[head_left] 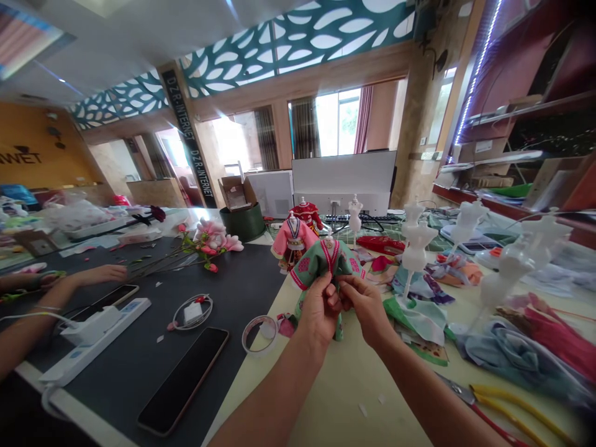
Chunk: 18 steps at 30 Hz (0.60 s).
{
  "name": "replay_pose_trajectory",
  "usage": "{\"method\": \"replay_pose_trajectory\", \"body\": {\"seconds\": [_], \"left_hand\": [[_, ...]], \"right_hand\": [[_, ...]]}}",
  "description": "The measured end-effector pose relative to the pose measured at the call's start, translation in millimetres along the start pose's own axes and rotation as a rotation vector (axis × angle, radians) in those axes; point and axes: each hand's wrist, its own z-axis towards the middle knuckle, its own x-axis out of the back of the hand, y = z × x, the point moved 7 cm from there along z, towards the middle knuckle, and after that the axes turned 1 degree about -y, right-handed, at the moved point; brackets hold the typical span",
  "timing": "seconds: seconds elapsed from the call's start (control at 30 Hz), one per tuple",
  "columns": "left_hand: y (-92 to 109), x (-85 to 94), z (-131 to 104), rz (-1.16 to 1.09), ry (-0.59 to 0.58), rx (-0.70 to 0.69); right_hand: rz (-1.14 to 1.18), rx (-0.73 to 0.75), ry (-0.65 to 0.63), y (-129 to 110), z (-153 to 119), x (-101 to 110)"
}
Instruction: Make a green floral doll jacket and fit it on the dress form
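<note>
A small green doll robe (308,268) with red and pink trim stands in front of me, its sleeves spread to both sides. My left hand (322,304) is closed at the front of the robe, below its collar. Beside it, my right hand (361,299) pinches the cloth with thumb and forefinger. Both hands nearly meet there, so the robe's middle is partly hidden. Right behind stand a pink doll outfit (307,234) and a red doll outfit (311,214). White mannequin forms (416,245) stand to the right among loose pieces of cloth.
A tape roll (246,338), phone (184,382), coiled charger cable (192,313) and power strip (95,341) lie to the left. Another person's hand (103,274) rests near artificial flowers (214,239). Yellow-handled pliers (516,406) lie at the lower right. A monitor (343,181) stands behind.
</note>
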Motion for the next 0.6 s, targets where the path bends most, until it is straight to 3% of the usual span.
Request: {"method": "replay_pose_trajectory", "body": {"seconds": [0.4, 0.6], "left_hand": [[12, 12.4, 0, 0.222, 0.161, -0.256], [11, 11.3, -1, 0.288, 0.17, -0.251]], "right_hand": [[0.09, -0.07, -0.028, 7, 3, -6], [0.157, -0.114, -0.054, 10, 2, -8]]}}
